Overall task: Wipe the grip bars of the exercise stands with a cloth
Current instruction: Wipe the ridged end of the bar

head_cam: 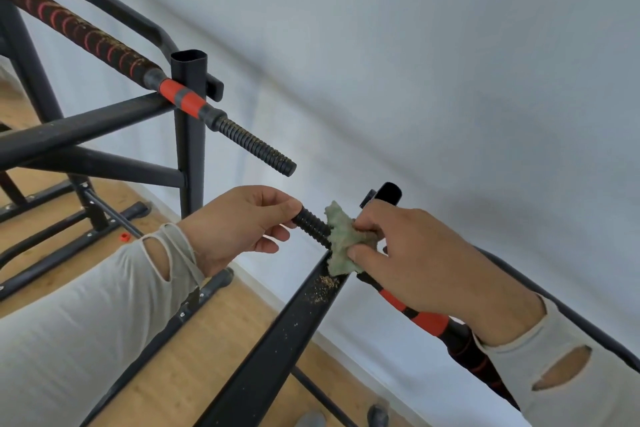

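Left hand [239, 225]: pinching the tip of the near black ribbed grip bar [311, 225], fingers curled round it
Right hand [415, 260]: clamping a crumpled pale green cloth [346, 243] onto that same bar, just at 3 o'clock of the left hand
Near stand: black metal crossbar [277, 340] under the cloth, dusted with tan crumbs
Far stand: second black ribbed bar with orange bands [256, 142] up at 11 o'clock, well apart from both hands
Floor: light wood planks [221, 333]
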### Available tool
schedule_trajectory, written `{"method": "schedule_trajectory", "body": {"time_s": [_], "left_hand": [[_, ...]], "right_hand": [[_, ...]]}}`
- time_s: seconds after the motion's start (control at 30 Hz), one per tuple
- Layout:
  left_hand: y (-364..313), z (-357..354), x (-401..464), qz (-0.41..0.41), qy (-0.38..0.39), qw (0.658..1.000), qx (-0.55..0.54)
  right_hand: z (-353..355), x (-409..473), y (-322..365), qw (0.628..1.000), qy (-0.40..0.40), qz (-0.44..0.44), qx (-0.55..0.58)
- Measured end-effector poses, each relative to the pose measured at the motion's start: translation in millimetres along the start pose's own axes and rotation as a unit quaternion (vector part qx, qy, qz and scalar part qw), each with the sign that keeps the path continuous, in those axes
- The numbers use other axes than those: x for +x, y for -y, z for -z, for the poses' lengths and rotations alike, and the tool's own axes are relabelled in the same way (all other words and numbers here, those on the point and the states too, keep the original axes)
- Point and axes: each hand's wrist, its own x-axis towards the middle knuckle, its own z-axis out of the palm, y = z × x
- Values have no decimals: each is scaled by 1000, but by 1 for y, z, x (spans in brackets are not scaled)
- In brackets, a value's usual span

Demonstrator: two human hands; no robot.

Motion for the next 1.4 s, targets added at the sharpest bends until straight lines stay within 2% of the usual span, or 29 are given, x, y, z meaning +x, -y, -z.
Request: {"method": "schedule_trajectory", "body": {"time_s": [0.1, 0.23, 0.37, 0.53, 0.63, 0.77, 0.87, 1.03, 1.23, 1.4], "left_hand": [[-1, 0, 0, 0, -1, 1000, -2], [-1, -1, 1, 8, -3, 1000, -25], [-1, -1, 2, 44, 9, 997, -65], [6, -2, 0, 72, -5, 993, -98], [3, 4, -2, 59, 10, 996, -72], [-1, 3, -3, 47, 30, 998, -19], [-3, 0, -4, 38, 45, 998, -17], [-3, 0, -4, 7, 21, 1000, -9], [-1, -1, -2, 5, 7, 1000, -8], [0, -1, -1, 28, 26, 999, -30]], "right_hand": [[-2, 4, 8, 1000, 3, 1, -9], [-16, 11, 25, 995, -67, 49, -48], [-25, 40, 42, 987, -131, 89, 32], [-24, 57, 57, 992, -67, 103, 3], [-15, 48, 50, 992, -66, 103, -19], [-11, 39, 44, 995, -70, 71, 20], [-11, 32, 42, 996, -63, 48, 29], [0, 10, 39, 995, 34, 38, -91], [16, -4, 14, 987, 74, 7, -140], [-15, 20, 41, 994, -69, 39, -73]]}}
